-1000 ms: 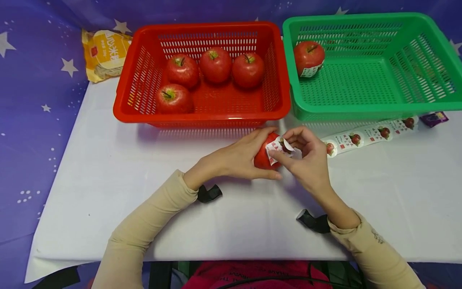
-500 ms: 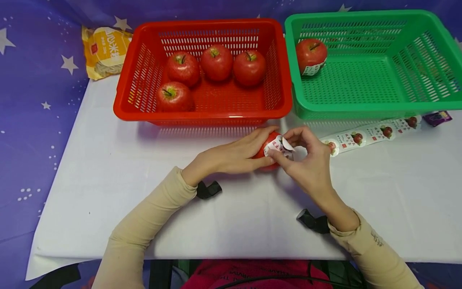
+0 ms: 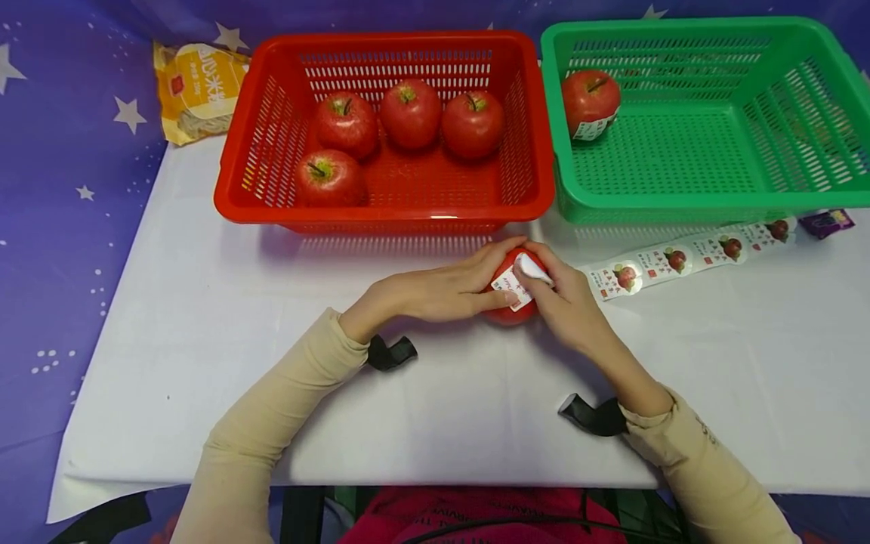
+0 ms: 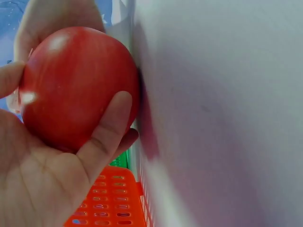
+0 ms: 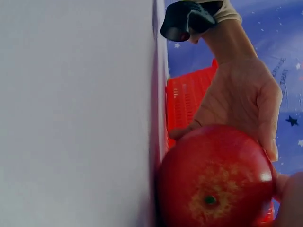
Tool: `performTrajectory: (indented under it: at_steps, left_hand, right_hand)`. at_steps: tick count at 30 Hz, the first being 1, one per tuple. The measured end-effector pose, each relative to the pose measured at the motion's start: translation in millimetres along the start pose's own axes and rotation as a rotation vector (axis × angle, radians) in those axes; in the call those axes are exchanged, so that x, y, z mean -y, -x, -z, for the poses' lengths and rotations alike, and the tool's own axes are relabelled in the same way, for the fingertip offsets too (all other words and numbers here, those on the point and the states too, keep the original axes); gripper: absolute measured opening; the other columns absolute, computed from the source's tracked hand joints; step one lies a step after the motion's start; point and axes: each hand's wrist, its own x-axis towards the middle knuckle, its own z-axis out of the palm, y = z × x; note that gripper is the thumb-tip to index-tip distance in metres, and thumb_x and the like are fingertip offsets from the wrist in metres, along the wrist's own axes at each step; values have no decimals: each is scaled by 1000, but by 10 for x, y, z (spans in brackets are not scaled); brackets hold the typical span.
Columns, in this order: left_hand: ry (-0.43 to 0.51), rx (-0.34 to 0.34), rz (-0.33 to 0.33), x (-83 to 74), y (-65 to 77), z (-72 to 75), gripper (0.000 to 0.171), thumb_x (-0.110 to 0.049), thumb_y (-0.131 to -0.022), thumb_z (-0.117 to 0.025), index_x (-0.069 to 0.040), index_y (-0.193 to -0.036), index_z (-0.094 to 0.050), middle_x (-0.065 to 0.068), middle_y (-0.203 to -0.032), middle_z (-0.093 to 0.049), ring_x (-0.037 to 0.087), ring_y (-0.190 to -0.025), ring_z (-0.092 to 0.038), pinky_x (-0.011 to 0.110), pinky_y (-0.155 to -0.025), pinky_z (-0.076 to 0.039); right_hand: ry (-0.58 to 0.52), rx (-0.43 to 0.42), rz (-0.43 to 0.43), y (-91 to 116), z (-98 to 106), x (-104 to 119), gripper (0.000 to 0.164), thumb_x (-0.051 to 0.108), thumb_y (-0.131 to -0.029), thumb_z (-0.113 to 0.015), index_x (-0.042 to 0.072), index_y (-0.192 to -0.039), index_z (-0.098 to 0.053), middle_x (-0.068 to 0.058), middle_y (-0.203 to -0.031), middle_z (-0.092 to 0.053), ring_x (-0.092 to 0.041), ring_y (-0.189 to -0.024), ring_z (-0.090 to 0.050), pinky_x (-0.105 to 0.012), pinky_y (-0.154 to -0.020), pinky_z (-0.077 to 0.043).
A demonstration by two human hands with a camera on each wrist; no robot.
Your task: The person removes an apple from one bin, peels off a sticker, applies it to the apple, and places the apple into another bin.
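A red apple [image 3: 508,316] rests on the white tabletop in front of the red basket, held between both hands. My left hand [image 3: 445,292] grips its left side, fingers over the far side and thumb at the front on the label's lower edge. From the right, my right hand [image 3: 567,304] curls round the apple, its thumb pressing on the white printed label [image 3: 506,281]. Part of that label curls up as a blank flap beside the right thumb. In the left wrist view the side of the apple [image 4: 80,85] is bare and shiny; the right wrist view shows its blossom end.
Several apples [image 3: 412,113] sit in a red basket [image 3: 381,215]. The adjoining green basket [image 3: 707,202] contains one labelled apple [image 3: 590,102]. A strip of apple labels [image 3: 676,261] lies below it, near a small purple packet [image 3: 825,224]. A yellow food bag [image 3: 200,91] stands at back left.
My right hand has moved from pinching the label's raised edge to wrapping the apple, its thumb now on the label. The label's flap has shifted up and left; the left hand still holds the apple.
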Motion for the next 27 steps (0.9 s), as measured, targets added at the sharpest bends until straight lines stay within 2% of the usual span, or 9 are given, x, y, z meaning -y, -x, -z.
performTrajectory:
  at_steps: [4,9,12,16,19,20,24,26,27]
  left_hand:
    - [31,-7,-20,3,-6,8,74,-35,-100,-48,-11,-154,-4,6,-159,-13,13,-148,-9,29,-120,-13]
    - [53,-2,-3,4,19,14,76,-34,-99,-49,-13,-155,-3,5,-161,-8,13,-149,-4,31,-121,-10]
    - [71,8,-27,7,6,6,76,-33,-99,-51,-16,-155,-3,5,-158,-15,14,-146,-15,31,-120,-16]
    - [119,13,-75,29,11,6,76,-29,-97,-55,-19,-155,-7,4,-152,-26,13,-136,-30,30,-114,-27]
    - [150,11,-117,56,9,13,76,-27,-96,-57,-19,-155,-10,3,-153,-26,12,-135,-32,29,-113,-29]
    - [156,10,-130,68,4,15,75,-26,-96,-58,-19,-155,-11,3,-153,-26,12,-135,-32,28,-112,-29]
    - [138,3,-134,79,3,14,75,-27,-95,-59,-18,-155,-14,3,-150,-31,11,-132,-35,28,-112,-30]
    - [116,-1,-117,66,9,14,75,-29,-95,-60,-18,-155,-15,3,-150,-32,12,-132,-36,29,-112,-30]
    - [99,-5,-109,59,14,15,76,-30,-95,-60,-17,-155,-15,3,-150,-31,12,-134,-35,29,-113,-28]
  right_hand:
    - [-89,-41,-11,-27,-61,-26,38,20,-99,-48,8,-135,-51,-15,-129,-58,-23,-113,-53,-36,-100,-39]
    - [-135,-135,13,-41,-155,-90,33,18,-100,-44,5,-128,-56,-15,-113,-64,-11,-92,-55,-20,-82,-42]
    - [-222,-204,-7,-44,-158,-134,34,18,-102,-40,-1,-122,-59,-12,-105,-63,-3,-88,-53,-16,-81,-41]
    - [-323,-244,-31,-67,-140,-179,37,18,-103,-39,-6,-120,-61,-9,-108,-64,1,-97,-54,-15,-90,-41]
    - [-347,-227,-36,-86,-114,-203,39,21,-103,-39,-7,-121,-60,3,-108,-65,0,-101,-56,-16,-94,-41]
    - [-367,-214,-40,-88,-109,-200,42,23,-104,-38,-8,-123,-59,3,-109,-65,0,-103,-56,-16,-95,-41]
    - [-347,-116,7,-81,-106,-171,40,23,-102,-42,-6,-127,-55,-5,-116,-63,-2,-104,-54,-15,-93,-41]
    - [-321,-72,38,-77,-108,-151,38,22,-100,-46,-3,-127,-54,-16,-123,-59,-4,-104,-53,-15,-91,-41]
    - [-303,-64,52,-78,-107,-148,37,20,-99,-47,-2,-127,-55,-17,-123,-59,-4,-104,-53,-14,-90,-41]
